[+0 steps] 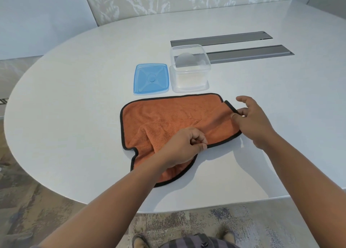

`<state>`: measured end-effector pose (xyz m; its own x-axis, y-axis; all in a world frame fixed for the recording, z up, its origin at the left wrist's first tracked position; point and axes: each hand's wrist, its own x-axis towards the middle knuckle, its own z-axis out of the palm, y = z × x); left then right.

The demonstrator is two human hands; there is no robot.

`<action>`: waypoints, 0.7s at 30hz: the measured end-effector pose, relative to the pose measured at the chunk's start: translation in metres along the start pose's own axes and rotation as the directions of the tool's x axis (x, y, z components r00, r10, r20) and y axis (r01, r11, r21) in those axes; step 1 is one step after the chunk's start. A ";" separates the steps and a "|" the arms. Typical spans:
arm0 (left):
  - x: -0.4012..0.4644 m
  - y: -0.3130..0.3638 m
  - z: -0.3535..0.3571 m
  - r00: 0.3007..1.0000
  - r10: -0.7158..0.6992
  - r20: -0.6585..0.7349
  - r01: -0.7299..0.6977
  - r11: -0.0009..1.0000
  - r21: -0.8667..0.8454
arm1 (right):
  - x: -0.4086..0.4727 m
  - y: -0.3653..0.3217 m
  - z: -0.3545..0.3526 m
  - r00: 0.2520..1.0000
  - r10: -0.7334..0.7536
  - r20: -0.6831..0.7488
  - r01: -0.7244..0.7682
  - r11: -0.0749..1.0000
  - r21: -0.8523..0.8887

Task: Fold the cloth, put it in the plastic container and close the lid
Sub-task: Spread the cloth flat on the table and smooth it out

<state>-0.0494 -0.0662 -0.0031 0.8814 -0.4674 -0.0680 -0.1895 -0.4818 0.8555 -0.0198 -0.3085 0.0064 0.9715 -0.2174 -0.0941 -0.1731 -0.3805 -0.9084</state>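
While the orange cloth [168, 120] lies spread on the white oval table [74, 107], both hands work at its near and right edges. It has a black border and is rumpled, with a rounded flap hanging toward the person at the near side and a small corner turned over at the far right.

The left hand [184, 146] sits on the near edge of the cloth, fingers curled in, thumb and fingertips pinching the black hem. The right hand [250, 120] is at the right edge, thumb and forefinger pinching the turned-over corner of the border, while the remaining fingers are spread and lifted off the table.

Just beyond the cloth's far edge stand 2 pieces of the storage set, side by side. The clear plastic container [190, 68] is upright and open, nothing visible inside it. The blue lid [151, 78] lies flat on the table just left of it, close to it; whether they touch I cannot tell.

Behind the container, 2 long grey metal strips [249, 54] are set into the tabletop, running off to the right. The container's far side overlaps the nearer strip.

At the bottom edge, 2 shoes [139, 241] show on a mottled floor [187, 223].
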 end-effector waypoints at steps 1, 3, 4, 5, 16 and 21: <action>-0.001 0.001 -0.003 1.000 0.007 0.015 -0.006 1.000 -0.022 | 0.000 -0.001 0.000 1.000 0.007 0.003 -0.007 1.000 -0.017; -0.003 0.002 -0.005 0.998 0.031 0.061 -0.029 0.999 -0.034 | -0.002 -0.004 -0.004 0.999 0.037 0.028 -0.035 0.998 -0.057; -0.004 0.003 -0.005 0.994 0.040 0.100 -0.038 0.999 -0.019 | -0.004 -0.006 -0.007 0.996 0.061 0.062 -0.055 0.994 -0.091; -0.006 0.003 -0.004 0.988 0.044 0.148 -0.044 0.999 0.000 | -0.005 -0.008 -0.011 0.990 0.086 0.111 -0.069 0.987 -0.147; -0.005 -0.016 -0.009 0.918 0.105 -0.382 0.141 0.814 0.563 | -0.024 -0.049 0.000 0.962 -0.174 0.211 0.273 0.558 -0.783; -0.009 -0.036 -0.009 0.972 -0.088 -0.220 0.221 0.673 0.706 | -0.026 -0.034 0.016 0.934 -0.078 0.350 0.350 0.409 -0.843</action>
<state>-0.0466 -0.0378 -0.0290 0.9681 -0.2487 -0.0289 -0.2383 -0.9507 0.1986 -0.0368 -0.2750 0.0335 0.9771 0.1411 -0.1592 0.1328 -0.9892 -0.0614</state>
